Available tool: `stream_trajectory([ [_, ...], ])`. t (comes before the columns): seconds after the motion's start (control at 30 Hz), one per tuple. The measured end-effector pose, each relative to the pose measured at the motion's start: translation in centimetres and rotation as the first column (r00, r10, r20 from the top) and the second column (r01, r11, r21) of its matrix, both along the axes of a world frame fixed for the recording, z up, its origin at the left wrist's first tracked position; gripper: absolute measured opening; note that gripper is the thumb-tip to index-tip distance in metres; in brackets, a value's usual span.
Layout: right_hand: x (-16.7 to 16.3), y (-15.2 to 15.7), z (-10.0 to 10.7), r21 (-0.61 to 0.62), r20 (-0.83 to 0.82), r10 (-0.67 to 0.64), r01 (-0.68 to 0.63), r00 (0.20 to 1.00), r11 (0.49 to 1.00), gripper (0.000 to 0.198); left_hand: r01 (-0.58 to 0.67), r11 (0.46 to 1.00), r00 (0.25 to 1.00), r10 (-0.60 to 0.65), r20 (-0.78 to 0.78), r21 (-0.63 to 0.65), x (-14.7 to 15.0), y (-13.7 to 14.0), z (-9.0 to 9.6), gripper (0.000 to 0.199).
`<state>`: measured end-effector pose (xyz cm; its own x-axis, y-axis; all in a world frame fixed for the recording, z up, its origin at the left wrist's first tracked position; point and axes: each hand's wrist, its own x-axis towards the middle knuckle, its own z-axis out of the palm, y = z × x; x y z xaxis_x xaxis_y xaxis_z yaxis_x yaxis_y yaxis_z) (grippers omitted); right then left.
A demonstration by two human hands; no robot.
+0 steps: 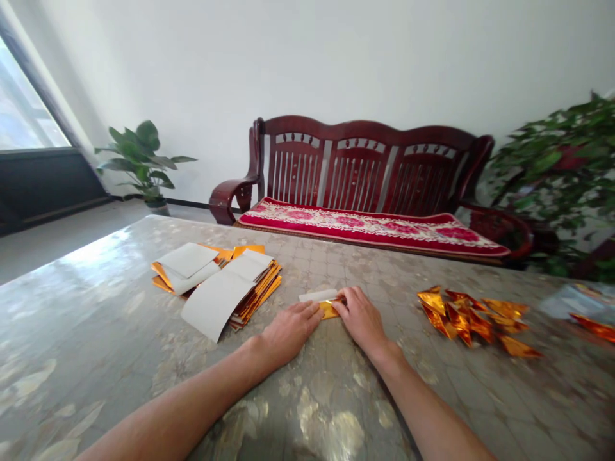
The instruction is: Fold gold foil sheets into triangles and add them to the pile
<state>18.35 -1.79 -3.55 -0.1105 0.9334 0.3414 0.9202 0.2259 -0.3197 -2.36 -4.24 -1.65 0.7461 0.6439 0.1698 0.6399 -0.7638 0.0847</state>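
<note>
A partly folded sheet of gold foil paper (pixel 329 311) lies on the table in front of me, its pale backing showing along the far edge. My left hand (pixel 294 326) is closed at the left end of this sheet, fingers together and pressing it against the table; its thumb is hidden. At the other end, my right hand (pixel 358 317) pinches the paper between thumb and fingers. Left of my hands sits a loose stack of foil sheets (pixel 259 294), several with the pale side up. Over to the right is a small pile of folded gold foil pieces (pixel 473 317).
The table (pixel 144 384) has a patterned, shiny cover. A clear plastic bag (pixel 576 301) lies at the right edge with an orange foil piece beside it. Behind the table stand a dark wooden bench (pixel 355 163) with a red cushion (pixel 346 221) and potted plants (pixel 141 160) at both sides.
</note>
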Motion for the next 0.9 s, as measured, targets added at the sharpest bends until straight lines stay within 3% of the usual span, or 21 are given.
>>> stream_trajectory([
  [0.27,-0.1,0.2,0.4,-0.049,0.065,-0.043,0.046,0.997,0.998,0.035,-0.089,0.996,0.995,0.089,-0.035,0.004,0.6,-0.8,0.3,0.041],
  [0.47,-1.3,1.6,1.7,-0.157,0.108,-0.119,0.135,0.987,0.978,0.041,-0.29,0.955,0.953,0.294,-0.072,0.068,3.2,-2.3,-0.4,0.039],
  [0.6,-3.6,2.0,1.8,-0.152,0.164,-0.13,0.156,0.978,0.976,0.048,-0.378,0.92,0.921,0.385,-0.06,0.105,5.1,-3.4,-0.5,0.037],
  [0.7,-4.6,1.9,1.2,-0.137,0.198,-0.125,0.153,0.972,0.979,0.047,-0.355,0.927,0.93,0.363,-0.054,0.121,4.8,-3.7,-0.4,0.034],
  [0.9,-4.0,2.2,0.2,-0.109,0.249,-0.103,0.134,0.963,0.985,0.051,-0.159,0.979,0.987,0.16,0.005,0.124,1.6,-3.0,-0.1,0.036],
])
